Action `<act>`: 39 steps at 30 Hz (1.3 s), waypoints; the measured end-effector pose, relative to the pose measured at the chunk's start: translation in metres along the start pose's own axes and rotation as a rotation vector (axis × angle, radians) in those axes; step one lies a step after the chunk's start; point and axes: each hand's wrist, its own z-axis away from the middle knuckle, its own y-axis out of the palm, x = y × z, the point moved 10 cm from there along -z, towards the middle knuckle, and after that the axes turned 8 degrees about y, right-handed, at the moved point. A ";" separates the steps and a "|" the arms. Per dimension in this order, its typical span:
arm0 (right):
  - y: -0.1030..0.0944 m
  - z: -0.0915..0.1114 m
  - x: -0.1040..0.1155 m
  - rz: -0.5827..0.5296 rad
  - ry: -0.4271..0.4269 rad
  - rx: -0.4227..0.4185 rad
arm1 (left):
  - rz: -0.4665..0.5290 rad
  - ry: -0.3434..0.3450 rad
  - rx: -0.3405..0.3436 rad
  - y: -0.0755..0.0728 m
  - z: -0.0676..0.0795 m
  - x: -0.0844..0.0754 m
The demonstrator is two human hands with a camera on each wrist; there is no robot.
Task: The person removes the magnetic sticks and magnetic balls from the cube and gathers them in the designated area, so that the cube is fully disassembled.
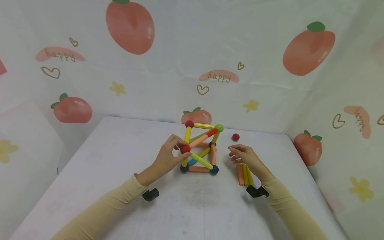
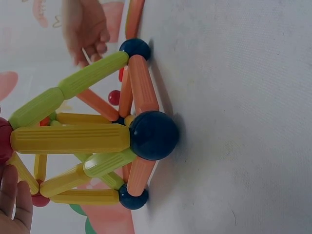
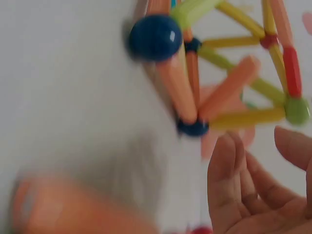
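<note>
A magnetic-stick frame stands on the table, with blue balls (image 1: 214,169) at its base and yellow, green, orange and red sticks between the corners. My left hand (image 1: 165,155) pinches the red ball (image 1: 185,148) at its near upper left corner. In the left wrist view, the fingers (image 2: 22,207) sit beside the red ball (image 2: 5,141). To the right of the frame, my right hand (image 1: 247,158) holds nothing, its fingers loosely bent. One orange stick (image 3: 231,87) juts from a blue ball (image 3: 193,127) with its other end free. A green ball (image 1: 219,127) tops the far right corner.
A loose red ball (image 1: 235,137) lies behind my right hand. Orange (image 1: 241,175) and yellow sticks (image 1: 246,175) lie side by side under that hand. A printed cloth (image 1: 168,83) hangs behind the white table (image 1: 120,150).
</note>
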 end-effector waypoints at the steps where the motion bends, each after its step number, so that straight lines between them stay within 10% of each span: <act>1: 0.005 -0.004 0.004 -0.009 0.008 -0.006 | 0.003 0.001 -0.001 0.000 0.000 0.000; 18: 0.044 -0.049 0.019 0.004 0.158 -0.058 | -0.003 0.017 -0.012 0.000 0.002 0.000; 39: 0.049 -0.047 0.016 -0.083 0.081 0.099 | 0.000 0.021 -0.009 0.000 0.001 -0.002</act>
